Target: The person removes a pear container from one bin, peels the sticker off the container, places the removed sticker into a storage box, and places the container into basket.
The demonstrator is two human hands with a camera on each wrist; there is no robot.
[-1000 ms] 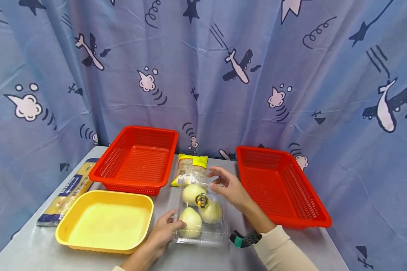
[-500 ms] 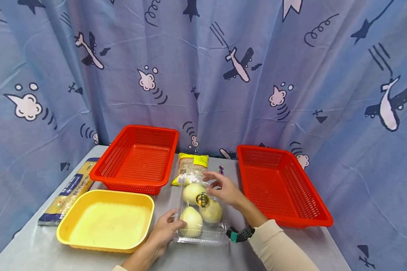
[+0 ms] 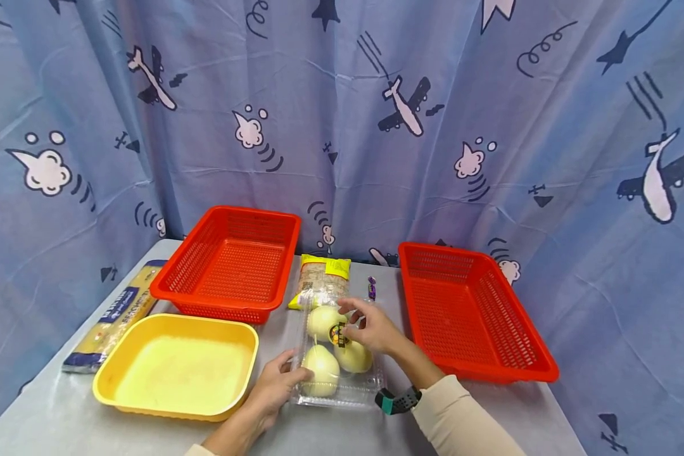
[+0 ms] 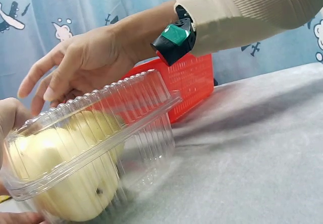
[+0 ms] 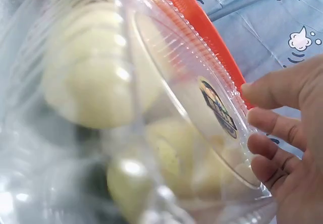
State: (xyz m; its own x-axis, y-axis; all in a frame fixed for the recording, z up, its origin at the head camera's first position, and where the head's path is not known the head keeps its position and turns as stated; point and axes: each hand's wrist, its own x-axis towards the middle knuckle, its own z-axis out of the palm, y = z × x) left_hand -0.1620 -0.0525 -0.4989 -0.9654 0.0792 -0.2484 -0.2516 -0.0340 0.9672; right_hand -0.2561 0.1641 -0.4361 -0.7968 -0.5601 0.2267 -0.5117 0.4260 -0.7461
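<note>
A clear plastic clamshell box (image 3: 344, 400) with pale yellow pears (image 3: 322, 373) inside stands on the table. Its lid is down and carries a dark round sticker (image 3: 336, 334). My left hand (image 3: 275, 385) grips the box's left side, thumb on top and a finger lower down, as the left wrist view shows. Over the lid is my right hand (image 3: 373, 326), its fingers loosely bent and nothing between them. In the right wrist view its fingertips (image 5: 260, 117) are right by the lid's surface near the sticker. A dark band with a green patch (image 3: 398, 402) circles the right wrist.
Behind the box lie a yellow-edged bag (image 3: 322, 276) and a small purple-wrapped candy (image 3: 372, 289). Red baskets stand at back left (image 3: 228, 303) and right (image 3: 479, 373). A yellow tray (image 3: 177, 411) sits front left, with a long package (image 3: 111, 320) beside it.
My right hand has moved left and nearer to me, in over the lid's sticker, uncovering the purple candy behind it. The left hand keeps its hold on the box.
</note>
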